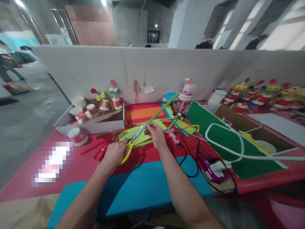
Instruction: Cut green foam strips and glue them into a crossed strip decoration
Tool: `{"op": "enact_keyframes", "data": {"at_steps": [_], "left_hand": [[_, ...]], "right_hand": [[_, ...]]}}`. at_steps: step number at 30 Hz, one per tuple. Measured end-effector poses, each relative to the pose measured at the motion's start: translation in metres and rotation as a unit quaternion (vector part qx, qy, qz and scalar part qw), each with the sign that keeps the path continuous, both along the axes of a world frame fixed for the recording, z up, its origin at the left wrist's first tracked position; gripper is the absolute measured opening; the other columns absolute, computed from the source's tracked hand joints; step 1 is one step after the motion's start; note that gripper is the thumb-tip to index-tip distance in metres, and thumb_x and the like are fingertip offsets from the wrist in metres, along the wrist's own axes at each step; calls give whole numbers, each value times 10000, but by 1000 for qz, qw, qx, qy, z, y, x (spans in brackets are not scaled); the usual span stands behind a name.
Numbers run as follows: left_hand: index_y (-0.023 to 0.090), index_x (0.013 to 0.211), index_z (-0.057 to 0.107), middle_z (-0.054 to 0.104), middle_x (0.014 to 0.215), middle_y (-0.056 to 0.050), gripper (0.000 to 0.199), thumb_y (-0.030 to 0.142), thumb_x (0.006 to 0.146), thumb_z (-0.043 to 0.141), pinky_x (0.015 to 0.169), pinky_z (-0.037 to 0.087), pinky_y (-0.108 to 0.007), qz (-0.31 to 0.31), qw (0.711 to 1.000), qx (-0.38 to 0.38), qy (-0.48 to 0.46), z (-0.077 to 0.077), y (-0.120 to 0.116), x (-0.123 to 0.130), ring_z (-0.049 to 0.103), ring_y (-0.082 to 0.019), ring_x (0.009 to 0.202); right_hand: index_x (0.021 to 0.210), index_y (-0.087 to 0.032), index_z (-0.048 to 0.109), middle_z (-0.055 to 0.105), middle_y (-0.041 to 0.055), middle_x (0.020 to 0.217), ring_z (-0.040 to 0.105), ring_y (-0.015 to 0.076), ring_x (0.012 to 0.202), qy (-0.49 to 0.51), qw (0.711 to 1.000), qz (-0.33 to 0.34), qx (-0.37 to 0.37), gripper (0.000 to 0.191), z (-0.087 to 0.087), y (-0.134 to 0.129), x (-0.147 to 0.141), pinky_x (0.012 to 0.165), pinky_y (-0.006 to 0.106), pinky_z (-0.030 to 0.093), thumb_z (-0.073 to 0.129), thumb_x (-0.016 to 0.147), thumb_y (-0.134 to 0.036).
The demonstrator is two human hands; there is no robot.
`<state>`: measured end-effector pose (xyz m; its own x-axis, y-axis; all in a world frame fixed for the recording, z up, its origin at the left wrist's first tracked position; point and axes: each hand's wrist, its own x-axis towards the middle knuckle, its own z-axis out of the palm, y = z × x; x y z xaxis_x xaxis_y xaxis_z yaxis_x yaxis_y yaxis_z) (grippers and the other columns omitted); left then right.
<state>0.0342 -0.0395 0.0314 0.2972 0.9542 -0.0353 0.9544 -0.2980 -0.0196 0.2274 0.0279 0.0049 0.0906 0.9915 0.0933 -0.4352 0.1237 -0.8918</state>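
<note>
My left hand [116, 152] is closed round the yellow handles of a pair of scissors [138, 133], whose blades point up and to the right. With its fingers pinched, my right hand [155, 135] holds a narrow green strip [162, 109] near the blade tips. The strip slants up to the right in front of the pink bottle [187, 92]. Beneath the scissors lie light green sheets [128, 133] on the red table cover. A pink glue gun [173, 137] rests just right of my right hand.
An open box [90, 128] with paper cups and figures stands at the left. On the right are a green panel [214, 140], a white cable and a purple power socket [209, 168]. A white partition [107, 73] rises behind.
</note>
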Motion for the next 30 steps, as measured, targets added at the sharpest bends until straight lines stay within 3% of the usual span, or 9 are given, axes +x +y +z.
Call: {"op": "enact_keyframes", "data": {"at_steps": [6,12,18,30], "left_hand": [[146,1108,490,677,896,-147,336,365,904,337,682,471,-337,1,1000,2,-2,-2,2,-1,666,-283,832],[155,1103,496,678,860,-134,334,369,905,333,673,467,-323,4,1000,10,2,-4,4,-2,667,-275,821],[166,1080,501,680,856,-126,314,371,897,349,660,463,-308,3,1000,11,10,-2,2,-2,670,-267,806],[158,1070,488,667,861,-130,291,344,895,349,665,472,-320,0,1000,7,14,-3,3,-1,666,-273,821]], "right_hand": [[732,-182,578,595,-49,561,570,83,493,-41,999,-1,24,287,-2,-1,-1,554,219,521,736,651,-407],[741,-178,581,609,-45,593,593,84,525,-2,999,26,19,293,-2,-1,-3,593,228,546,762,629,-381],[770,-198,562,614,-61,647,601,80,522,44,999,-3,19,299,3,0,2,577,230,554,773,627,-355],[747,-191,564,633,-42,619,608,101,530,47,999,5,-1,340,-2,1,-1,585,256,562,792,601,-397]]}}
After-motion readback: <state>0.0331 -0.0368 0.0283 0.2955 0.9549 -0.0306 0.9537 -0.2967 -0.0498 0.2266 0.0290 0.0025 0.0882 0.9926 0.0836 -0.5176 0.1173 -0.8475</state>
